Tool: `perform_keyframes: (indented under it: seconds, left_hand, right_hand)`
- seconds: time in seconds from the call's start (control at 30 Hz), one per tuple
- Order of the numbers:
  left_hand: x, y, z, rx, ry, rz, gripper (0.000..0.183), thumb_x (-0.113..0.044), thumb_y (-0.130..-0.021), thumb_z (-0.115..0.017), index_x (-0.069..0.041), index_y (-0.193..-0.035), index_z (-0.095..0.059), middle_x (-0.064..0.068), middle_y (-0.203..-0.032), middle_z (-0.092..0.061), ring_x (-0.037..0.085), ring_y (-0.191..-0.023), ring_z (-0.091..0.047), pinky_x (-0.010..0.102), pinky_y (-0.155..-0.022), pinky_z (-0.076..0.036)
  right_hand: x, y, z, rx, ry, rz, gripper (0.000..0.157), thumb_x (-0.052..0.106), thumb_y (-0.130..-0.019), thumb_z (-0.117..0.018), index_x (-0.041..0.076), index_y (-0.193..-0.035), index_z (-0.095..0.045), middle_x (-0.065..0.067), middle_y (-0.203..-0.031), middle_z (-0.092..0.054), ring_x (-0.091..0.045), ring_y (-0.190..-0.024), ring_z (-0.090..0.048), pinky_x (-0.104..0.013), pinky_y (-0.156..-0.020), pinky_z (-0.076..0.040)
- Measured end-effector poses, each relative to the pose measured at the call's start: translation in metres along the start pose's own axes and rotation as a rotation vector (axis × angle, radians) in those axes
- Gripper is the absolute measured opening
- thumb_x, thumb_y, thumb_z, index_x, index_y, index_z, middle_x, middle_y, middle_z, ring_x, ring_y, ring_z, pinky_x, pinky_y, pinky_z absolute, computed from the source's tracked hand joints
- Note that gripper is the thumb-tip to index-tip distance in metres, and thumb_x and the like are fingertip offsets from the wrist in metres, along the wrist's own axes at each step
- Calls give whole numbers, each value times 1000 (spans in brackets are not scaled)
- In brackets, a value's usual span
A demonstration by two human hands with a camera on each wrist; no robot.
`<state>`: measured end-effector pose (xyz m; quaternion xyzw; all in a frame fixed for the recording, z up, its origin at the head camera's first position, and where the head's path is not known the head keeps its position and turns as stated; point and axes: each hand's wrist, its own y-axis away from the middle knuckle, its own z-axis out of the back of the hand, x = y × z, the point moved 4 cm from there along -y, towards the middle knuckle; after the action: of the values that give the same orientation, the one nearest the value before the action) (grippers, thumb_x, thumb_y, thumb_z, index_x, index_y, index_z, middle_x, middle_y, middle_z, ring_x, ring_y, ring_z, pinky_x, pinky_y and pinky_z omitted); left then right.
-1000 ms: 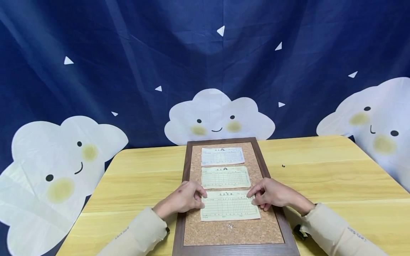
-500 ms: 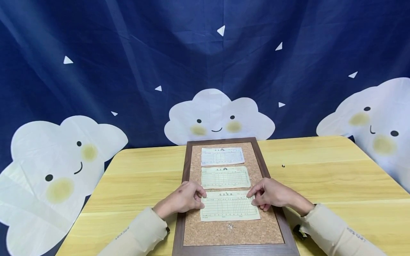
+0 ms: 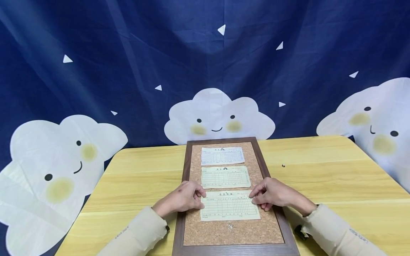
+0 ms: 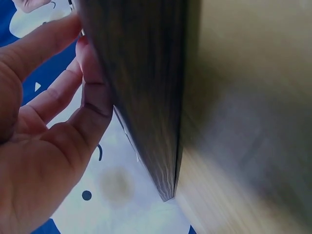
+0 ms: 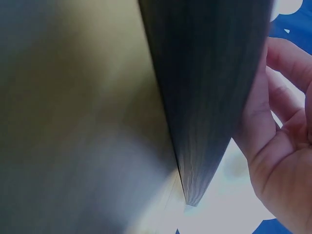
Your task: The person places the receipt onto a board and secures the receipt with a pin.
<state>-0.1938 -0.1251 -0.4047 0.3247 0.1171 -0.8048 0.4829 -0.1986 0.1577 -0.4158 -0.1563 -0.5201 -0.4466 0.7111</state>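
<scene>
A cork board (image 3: 205, 234) in a dark wooden frame lies on the table, bearing three printed receipt slips in a column. Thumb and forefinger of my left hand (image 3: 184, 196) pinch the left edge of the lowest, pale yellow-green slip (image 3: 229, 208). At its right edge my right hand (image 3: 272, 193) does the same, near the upper corner. This slip lies flat and straight. Above it are a similar greenish slip (image 3: 224, 179) and a whitish-blue slip (image 3: 221, 158), each with a small dark piece at its top. Both wrist views show the frame's side (image 4: 146, 73) hiding the fingertips.
Below the lowest slip, a little clump of shiny bits (image 3: 230, 227) sits on the cork. A tiny metallic object (image 3: 283, 165) lies on the wooden table (image 3: 333, 177) right of the board. A blue cloud-print curtain (image 3: 144, 71) hangs behind the table.
My right fingertips have shifted very slightly to the right along the slip's edge. The left hand and all the slips look the same.
</scene>
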Motion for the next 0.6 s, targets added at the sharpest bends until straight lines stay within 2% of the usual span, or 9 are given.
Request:
perform_keyframes:
  seconds: [0.6]
  left_hand:
    - [6,-1,0,20,48,-3,27,-4,-73,-87,-7,-95,-71,-4,-80,-60,7,-73,-57,26,-73,-48]
  right_hand:
    - [3,4,15,17,-28,23,18,4,-91,-69,-9,-103,-72,-7,-67,-65,-11,-56,-61,-27,-55,-56]
